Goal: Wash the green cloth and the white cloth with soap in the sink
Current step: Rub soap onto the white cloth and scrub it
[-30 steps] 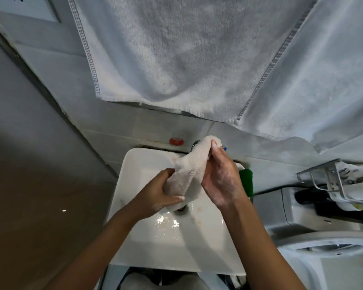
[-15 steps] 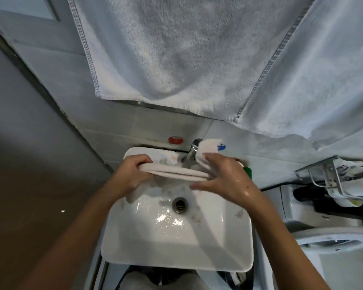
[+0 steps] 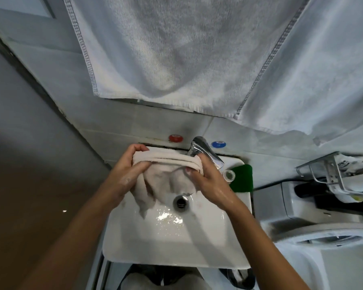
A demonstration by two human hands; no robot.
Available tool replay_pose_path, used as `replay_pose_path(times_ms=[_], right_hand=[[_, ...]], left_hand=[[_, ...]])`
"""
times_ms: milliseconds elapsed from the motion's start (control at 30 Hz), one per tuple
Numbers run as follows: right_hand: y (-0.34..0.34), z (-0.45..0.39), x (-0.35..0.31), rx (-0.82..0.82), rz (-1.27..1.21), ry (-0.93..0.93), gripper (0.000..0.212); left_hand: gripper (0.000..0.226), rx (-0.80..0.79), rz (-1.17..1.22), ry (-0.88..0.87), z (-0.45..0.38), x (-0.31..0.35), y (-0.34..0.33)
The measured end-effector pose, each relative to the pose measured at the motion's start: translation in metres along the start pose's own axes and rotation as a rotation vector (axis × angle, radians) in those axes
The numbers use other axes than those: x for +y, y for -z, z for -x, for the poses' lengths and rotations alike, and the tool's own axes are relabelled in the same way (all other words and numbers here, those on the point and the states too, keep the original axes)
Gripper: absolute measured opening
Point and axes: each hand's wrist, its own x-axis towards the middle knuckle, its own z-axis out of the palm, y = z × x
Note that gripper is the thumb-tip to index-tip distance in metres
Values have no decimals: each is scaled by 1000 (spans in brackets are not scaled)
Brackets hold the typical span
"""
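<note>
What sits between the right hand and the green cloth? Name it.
In the head view, a small clear cup stands on the sink rim between the right hand and the green cloth.

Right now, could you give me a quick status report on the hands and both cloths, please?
Left hand and right hand both gripping white cloth over sink. Green cloth untouched on sink's right rim. Faucet just behind right hand.

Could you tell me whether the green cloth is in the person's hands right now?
No, the green cloth lies on the sink's right rim; both hands hold the white cloth.
</note>
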Motion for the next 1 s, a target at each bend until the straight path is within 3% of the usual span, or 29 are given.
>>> replay_pose_path(times_ms=[100, 200, 233, 333, 467, 700, 800, 867, 1000], right_hand=[[-17, 0, -3, 11, -447, -34, 17], [-41, -14, -13, 149, -652, -126, 58], [-49, -19, -19, 228, -683, -152, 61], [-67, -33, -27, 449, -568, -190, 32], [-84, -30, -27, 444, -556, -229, 52], [-74, -46, -18, 501, -343, -268, 44], [-80, -31, -10, 432, -364, -266, 41], [-70, -35, -8, 381, -367, -287, 30], [-74, -37, -17, 419, -352, -253, 23]], left_hand=[[34, -130, 77, -45, 6, 1, -8], [16, 58, -66, -124, 5, -3, -31], [18, 148, -141, -182, 6, -4, -42], [32, 349, -185, -305, 8, -8, -75], [49, 593, 20, -249, -18, 0, -75], [54, 544, -72, -258, -6, -17, -89], [52, 594, -31, -211, -17, -18, -82], [51, 544, -57, -255, -1, -22, -95], [51, 527, -65, -238, -7, -18, -91]])
